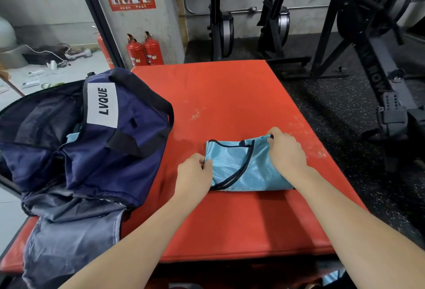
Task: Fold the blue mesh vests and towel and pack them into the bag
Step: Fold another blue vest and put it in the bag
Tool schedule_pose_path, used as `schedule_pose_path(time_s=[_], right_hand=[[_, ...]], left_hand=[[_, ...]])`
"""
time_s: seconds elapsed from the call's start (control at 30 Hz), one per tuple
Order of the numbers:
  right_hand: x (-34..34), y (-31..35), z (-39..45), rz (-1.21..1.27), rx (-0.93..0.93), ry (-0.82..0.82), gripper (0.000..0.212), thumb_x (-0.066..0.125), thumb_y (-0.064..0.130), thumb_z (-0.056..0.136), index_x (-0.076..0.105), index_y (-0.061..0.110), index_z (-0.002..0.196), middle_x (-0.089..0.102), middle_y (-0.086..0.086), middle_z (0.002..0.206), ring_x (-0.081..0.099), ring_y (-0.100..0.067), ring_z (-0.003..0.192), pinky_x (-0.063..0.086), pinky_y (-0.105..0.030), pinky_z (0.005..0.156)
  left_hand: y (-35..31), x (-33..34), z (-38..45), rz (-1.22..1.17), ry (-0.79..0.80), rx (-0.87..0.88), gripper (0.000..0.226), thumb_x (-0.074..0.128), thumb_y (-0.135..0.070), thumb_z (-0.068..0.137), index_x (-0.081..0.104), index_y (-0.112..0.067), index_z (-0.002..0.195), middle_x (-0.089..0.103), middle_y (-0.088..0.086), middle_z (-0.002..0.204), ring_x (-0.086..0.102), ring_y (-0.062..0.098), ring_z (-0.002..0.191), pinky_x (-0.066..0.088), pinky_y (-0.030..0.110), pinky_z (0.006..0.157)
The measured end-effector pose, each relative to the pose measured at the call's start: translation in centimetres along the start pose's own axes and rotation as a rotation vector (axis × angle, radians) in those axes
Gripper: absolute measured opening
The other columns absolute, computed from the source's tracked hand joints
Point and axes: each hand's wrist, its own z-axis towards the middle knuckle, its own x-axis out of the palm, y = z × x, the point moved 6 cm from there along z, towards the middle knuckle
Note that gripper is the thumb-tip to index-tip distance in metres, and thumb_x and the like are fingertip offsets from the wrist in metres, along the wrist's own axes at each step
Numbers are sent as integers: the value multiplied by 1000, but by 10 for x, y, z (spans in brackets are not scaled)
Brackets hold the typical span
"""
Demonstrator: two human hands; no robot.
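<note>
The left hand [194,171] pinches the left edge of the blue mesh vest [239,166], thumb and fingers curled onto the fabric. The right hand [286,150] has its fingers clenched round the vest's far right corner, where the dark trim bunches under the fingertips. Between the two hands the vest lies folded into a compact rectangle, its black-edged armhole curving across the top layer. It lies flat on the red mat [230,95], toward the mat's near half and slightly right of its middle. On the mat's left edge, well apart from the vest, slumps the navy bag [110,157], unzipped, its white label reading LVQUE; a bit of light blue fabric [72,138] shows inside its opening. Beyond the mat's far left corner stand two red fire extinguishers [145,50]. To the mat's right, on dark speckled flooring, stand black exercise machines [368,58].
</note>
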Motion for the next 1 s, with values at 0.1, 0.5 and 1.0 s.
schedule_pose_path(time_s=[0.1, 0.5, 1.0], right_hand=[[2, 3, -1, -94, -49, -16, 17, 40, 22, 104, 53, 19, 113, 57, -5, 95, 47, -30, 76, 36, -37, 66], [-12, 14, -8, -168, -124, -131, 38, 53, 45, 98, 57, 17, 122, 58, -5, 116, 50, -30, 109, 49, -43, 82], [11, -1, -69, -46, -110, 213, 53, 40, 70, 92, 52, 22, 73, 60, 6, 72, 61, -23, 79, 42, -34, 64]], left_hand=[[0, 0, 1, 58, -12, -18, 13, 50, -24, 98, 55, -16, 88, 63, -1, 73, 57, 13, 67, 37, 25, 55], [-29, 19, 12, 479, -79, 649, 42, 75, -1, 72, 72, -29, 103, 62, 0, 120, 57, 24, 114, 43, 39, 84], [-12, 30, 38, 283, 307, 453, 30, 44, -22, 101, 58, -38, 122, 49, -13, 137, 34, 8, 137, 11, 46, 119]])
